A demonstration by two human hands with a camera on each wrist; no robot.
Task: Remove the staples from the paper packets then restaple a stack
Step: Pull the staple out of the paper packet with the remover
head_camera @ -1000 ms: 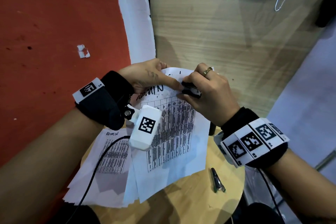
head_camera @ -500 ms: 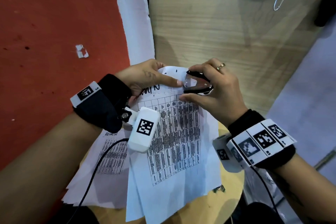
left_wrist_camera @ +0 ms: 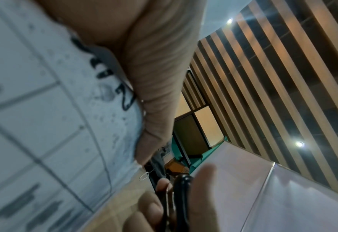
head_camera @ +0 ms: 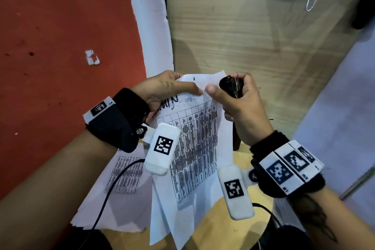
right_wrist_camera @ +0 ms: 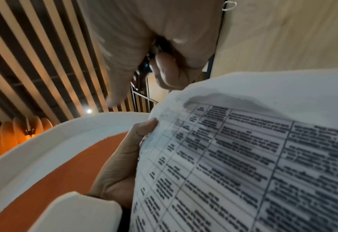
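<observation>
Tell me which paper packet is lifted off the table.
The packet with the printed table, pinched at its top corner by the left hand; the other packet lies flat underneath.

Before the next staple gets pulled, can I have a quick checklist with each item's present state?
1. Left hand pinches the held packet at its top edge: ok.
2. Right hand grips the black staple remover: ok.
3. Remover's jaws set on a staple: not ok, it is lifted beside the packet's corner.
4. Staple left in that corner: cannot tell, too small and blurred.
5. Other sheets lying on the round table: ok.
</observation>
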